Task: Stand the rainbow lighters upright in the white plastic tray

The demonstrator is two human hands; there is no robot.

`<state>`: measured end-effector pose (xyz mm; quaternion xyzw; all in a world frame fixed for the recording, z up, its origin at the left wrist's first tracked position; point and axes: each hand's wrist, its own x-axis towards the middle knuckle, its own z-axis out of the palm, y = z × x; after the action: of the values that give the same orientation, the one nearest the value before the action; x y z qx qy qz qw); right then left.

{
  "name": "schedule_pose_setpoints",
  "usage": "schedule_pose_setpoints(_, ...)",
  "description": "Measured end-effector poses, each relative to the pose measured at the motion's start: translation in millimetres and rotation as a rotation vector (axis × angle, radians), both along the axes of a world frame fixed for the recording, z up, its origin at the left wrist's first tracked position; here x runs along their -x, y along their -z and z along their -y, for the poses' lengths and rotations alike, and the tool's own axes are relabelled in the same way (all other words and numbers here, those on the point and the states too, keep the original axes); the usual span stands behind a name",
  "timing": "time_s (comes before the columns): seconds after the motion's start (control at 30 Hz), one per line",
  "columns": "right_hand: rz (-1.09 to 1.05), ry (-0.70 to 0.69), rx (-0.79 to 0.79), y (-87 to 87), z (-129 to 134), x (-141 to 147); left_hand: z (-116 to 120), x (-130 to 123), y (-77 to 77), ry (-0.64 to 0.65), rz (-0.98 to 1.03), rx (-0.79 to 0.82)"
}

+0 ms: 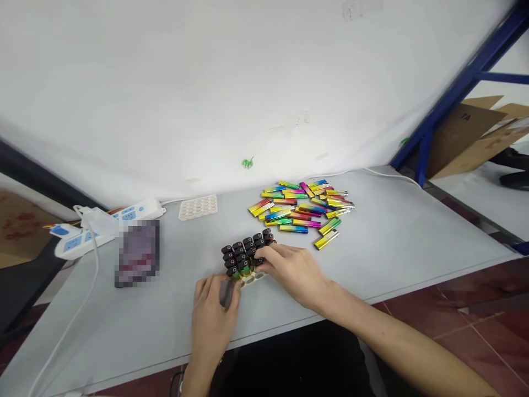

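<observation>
Black-capped lighters [247, 252] racked under right hand [295, 270] grip pinching one, left hand [212, 309] closed on grey lighter [226, 292].

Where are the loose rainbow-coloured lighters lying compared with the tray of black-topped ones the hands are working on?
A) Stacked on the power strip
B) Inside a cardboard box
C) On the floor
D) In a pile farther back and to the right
D: the loose rainbow lighters lie in a pile on the table, beyond and right of the tray of black-topped lighters.

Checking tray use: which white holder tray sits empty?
The empty tray by the power strip, its holes bare. The tray under the hands holds upright lighters.
</observation>
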<state>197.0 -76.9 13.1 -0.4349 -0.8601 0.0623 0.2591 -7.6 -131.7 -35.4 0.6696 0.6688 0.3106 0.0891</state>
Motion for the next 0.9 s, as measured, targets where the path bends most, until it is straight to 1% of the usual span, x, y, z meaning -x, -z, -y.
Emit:
schedule_pose_setpoints(0.1, 0.029, -0.021, -0.021, -0.9, 1.7, 0.1, 0.2, -0.6, -0.8, 0.004, 0.005, 0.002)
schedule_pose_setpoints(0.2, -0.051, -0.021, -0.038, 0.7, -0.1, -2.1, 0.3, -0.7, -0.5, 0.007, 0.010, 0.001)
schedule_pose_setpoints(0.23, -0.081, 0.006, -0.056, 1.8, -3.0, -5.2, 0.3, -0.6, -0.3, 0.008, 0.009, 0.002)
schedule_pose_setpoints(0.3, -0.102, 0.122, -0.115, 5.7, -13.2, -16.5, 0.2, -0.4, 0.0, 0.011, 0.004, 0.007)
schedule_pose_setpoints(0.4, 0.013, 0.356, -0.199, 17.2, -34.5, -43.1, -0.1, -0.1, -0.3, 0.008, 0.004, 0.004)
schedule_pose_setpoints(0.5, 0.185, 0.382, -0.182, 32.2, -48.1, -69.2, -0.8, -0.2, -1.1, -0.004, 0.001, 0.003)
schedule_pose_setpoints(0.6, 0.235, 0.369, -0.132, 41.5, -46.1, -83.8, -1.3, -0.1, -1.5, -0.011, -0.005, 0.016)
schedule_pose_setpoints(0.67, 0.152, 0.353, -0.089, 40.7, -40.3, -87.1, -1.2, 0.1, -1.4, -0.013, -0.005, 0.020)
schedule_pose_setpoints(0.7, 0.069, 0.336, -0.059, 38.0, -37.5, -87.3, -1.0, 0.3, -1.3, -0.014, -0.004, 0.021)
schedule_pose_setpoints(0.77, -0.164, 0.302, 0.036, 29.0, -34.1, -86.1, -0.7, 0.7, -1.1, -0.008, -0.002, 0.024)
schedule_pose_setpoints(0.9, -0.692, 0.259, 0.380, 9.4, -39.0, -78.1, -0.2, 0.8, -0.6, 0.002, -0.009, 0.014)
